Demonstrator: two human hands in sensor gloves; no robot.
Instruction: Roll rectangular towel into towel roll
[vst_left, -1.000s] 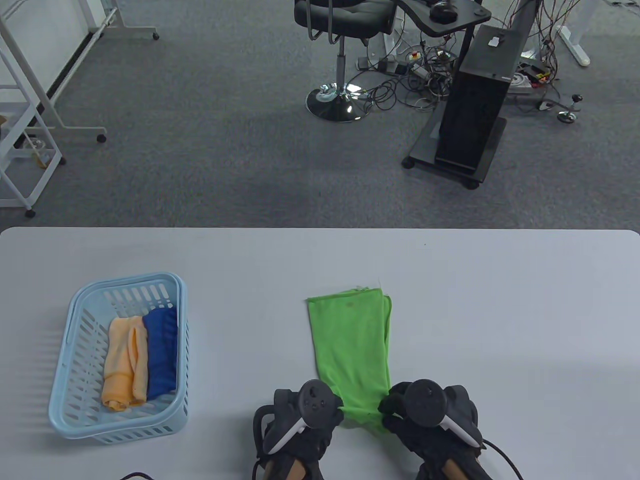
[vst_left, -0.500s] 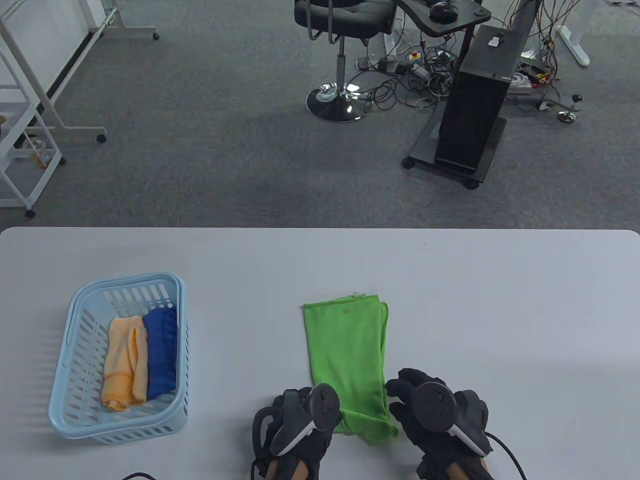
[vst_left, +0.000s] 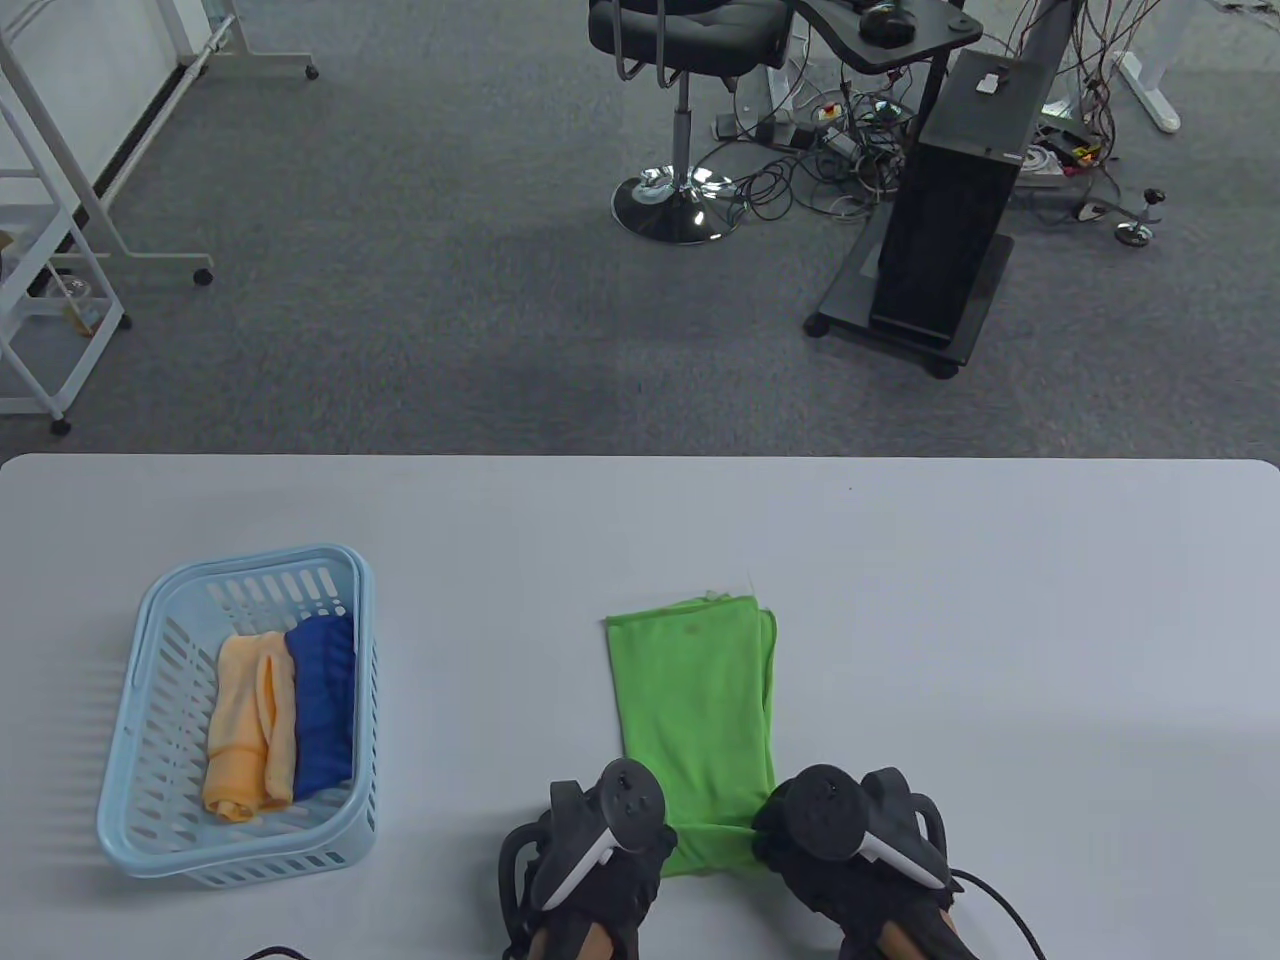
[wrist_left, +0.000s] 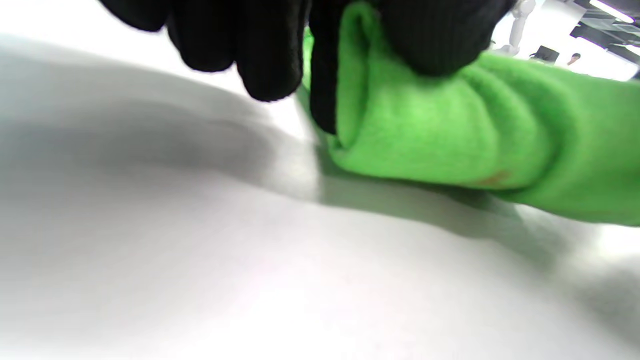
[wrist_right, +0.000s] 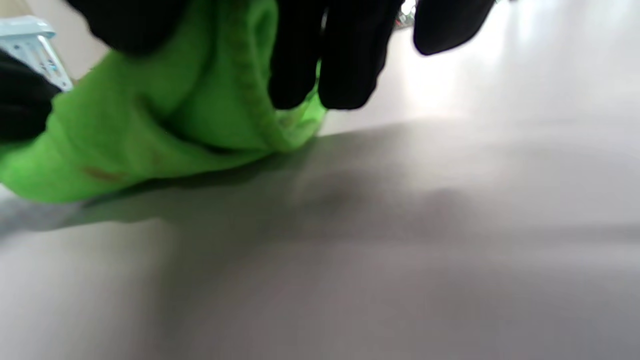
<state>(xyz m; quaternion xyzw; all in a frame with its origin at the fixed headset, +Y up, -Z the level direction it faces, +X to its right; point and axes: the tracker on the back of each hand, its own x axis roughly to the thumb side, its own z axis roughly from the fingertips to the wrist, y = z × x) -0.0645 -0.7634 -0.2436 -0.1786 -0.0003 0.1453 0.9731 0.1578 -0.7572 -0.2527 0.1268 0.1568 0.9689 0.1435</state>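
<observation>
The green towel (vst_left: 695, 700) lies flat mid-table (vst_left: 1000, 600), its near end turned up into a small fold. The left hand (vst_left: 600, 840) and right hand (vst_left: 850, 840) each pinch a corner of that fold, fingers curled round the cloth.

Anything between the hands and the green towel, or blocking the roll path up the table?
Nothing visible. The left hand and right hand already pinch the green towel's near edge. Bare table lies beyond its far end; the basket sits far left.
</observation>
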